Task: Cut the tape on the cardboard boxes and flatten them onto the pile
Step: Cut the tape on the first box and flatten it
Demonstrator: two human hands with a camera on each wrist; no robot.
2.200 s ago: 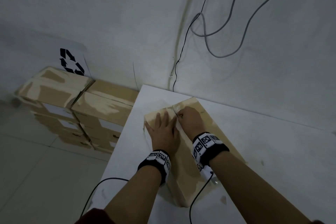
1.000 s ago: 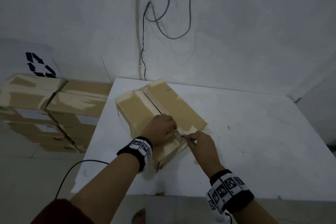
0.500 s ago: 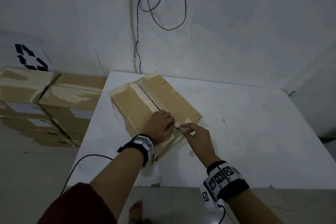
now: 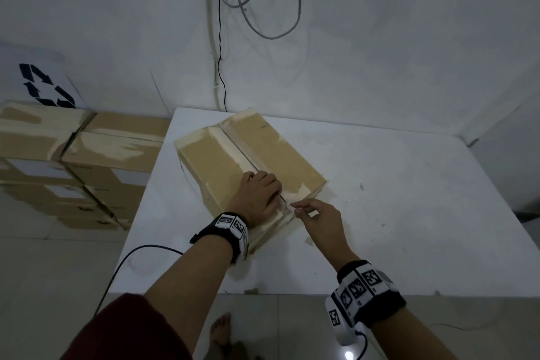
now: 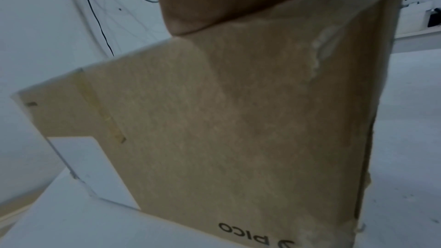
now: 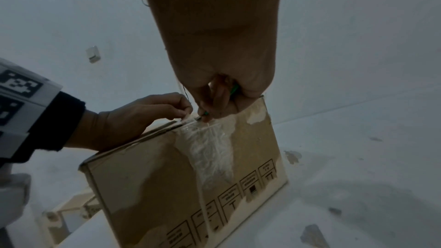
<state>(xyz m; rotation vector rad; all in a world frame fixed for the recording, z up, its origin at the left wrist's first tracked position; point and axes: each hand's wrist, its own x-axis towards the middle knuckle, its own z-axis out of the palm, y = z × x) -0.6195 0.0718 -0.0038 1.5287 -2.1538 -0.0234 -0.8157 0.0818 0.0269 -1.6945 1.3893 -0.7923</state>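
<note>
Left wrist view, cardboard box (image 5: 238, 120), "PICO" printed upside down

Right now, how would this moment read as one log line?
step: cutting tape | left hand: presses box top | right hand: grips green cutter at tape | table

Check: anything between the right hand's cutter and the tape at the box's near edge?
Nothing visible. The right hand holds the green cutter at the clear tape on the box; the left hand presses beside the seam, not across it.
</note>
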